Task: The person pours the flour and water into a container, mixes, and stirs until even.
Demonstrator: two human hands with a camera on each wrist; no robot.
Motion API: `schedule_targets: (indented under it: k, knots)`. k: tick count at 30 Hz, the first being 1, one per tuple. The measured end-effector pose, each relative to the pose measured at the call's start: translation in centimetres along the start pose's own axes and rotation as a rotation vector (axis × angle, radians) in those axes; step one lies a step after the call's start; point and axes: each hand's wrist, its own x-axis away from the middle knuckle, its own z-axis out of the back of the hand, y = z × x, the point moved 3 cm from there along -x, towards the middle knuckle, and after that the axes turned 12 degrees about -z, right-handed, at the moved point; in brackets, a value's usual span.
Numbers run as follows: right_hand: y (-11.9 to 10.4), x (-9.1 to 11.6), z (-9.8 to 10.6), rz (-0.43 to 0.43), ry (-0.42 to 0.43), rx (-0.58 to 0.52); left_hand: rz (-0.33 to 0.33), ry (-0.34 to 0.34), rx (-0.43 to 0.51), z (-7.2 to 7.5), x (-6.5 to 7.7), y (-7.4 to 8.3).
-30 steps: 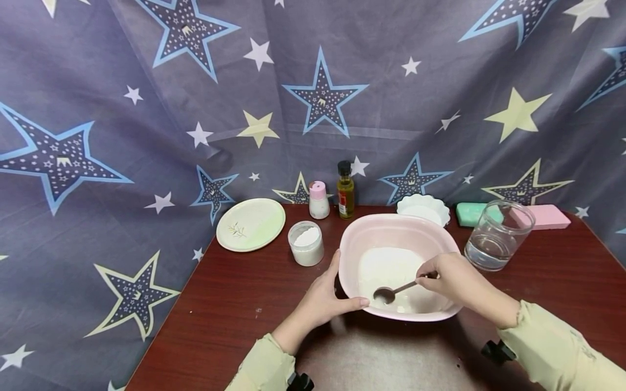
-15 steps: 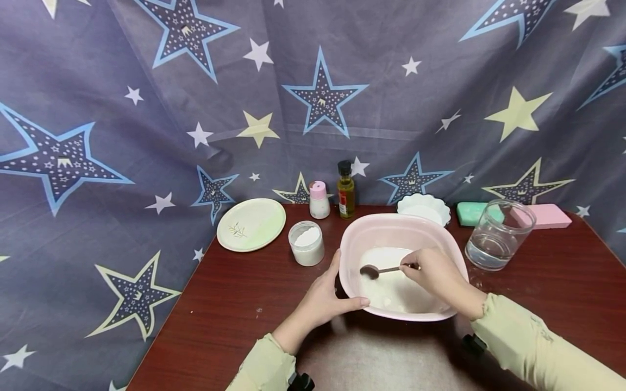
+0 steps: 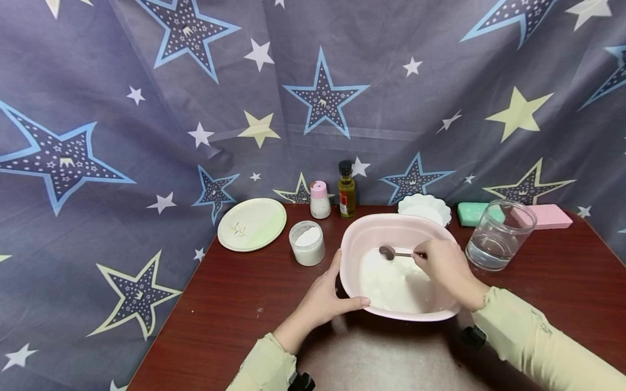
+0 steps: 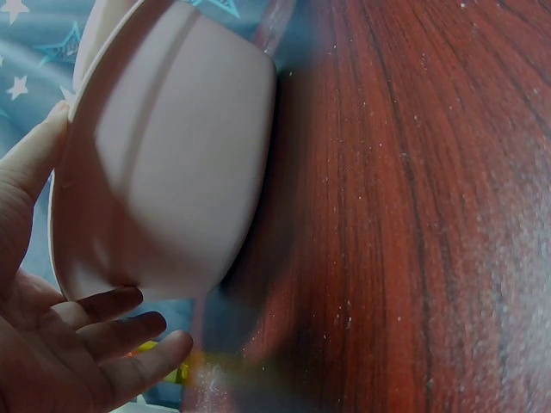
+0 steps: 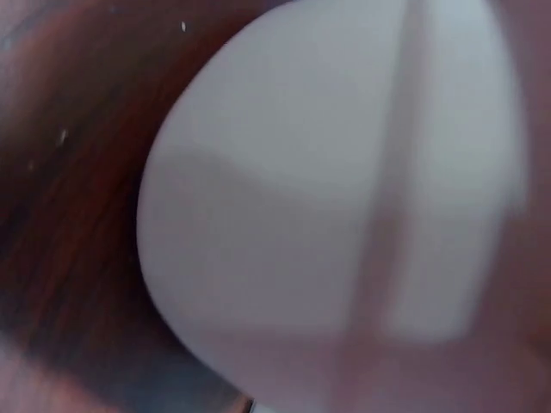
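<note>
A pale pink basin (image 3: pixel 353 266) stands on the table, white powdery stuff (image 3: pixel 386 282) spread over its bottom. My left hand (image 3: pixel 320 298) holds the basin's near left corner. In the left wrist view the thumb lies on the rim and the fingers (image 4: pixel 112 335) spread by the outer wall. Inside the basin, my right hand (image 3: pixel 447 266) pinches the handle of a dark brown spoon (image 3: pixel 388 252), its bowl towards the far left over the white stuff. The right wrist view shows mainly the basin's blurred outer side (image 5: pixel 275 241); the spoon is hidden there.
Behind the basin are a pink-capped shaker (image 3: pixel 320 203), an oil bottle (image 3: pixel 346 193) and a white scalloped dish (image 3: pixel 442 209). A jar of white powder (image 3: pixel 308 250) and a plate (image 3: pixel 251 217) stand left. Right are a glass of water (image 3: pixel 491 252), a green block (image 3: pixel 469 213) and a pink block (image 3: pixel 550 216).
The right hand has swept the spoon through the basin, first left and away, then further back and slightly right. The left hand and the basin stay put.
</note>
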Motion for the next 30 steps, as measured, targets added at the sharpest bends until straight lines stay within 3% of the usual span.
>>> schedule_targets:
  k: [9,17,30]
  knots:
    - [1.7,0.3,2.1,-0.015,-0.035,0.011,0.001,0.001,0.008,0.0,0.0,0.2]
    - [2.5,1.2,3.9,0.007,-0.124,-0.001,0.016,-0.003,0.013,0.0,0.0,0.0]
    - [3.0,3.0,5.1,0.038,-0.265,0.037,0.008,0.000,0.013,-0.1,0.0,-0.1]
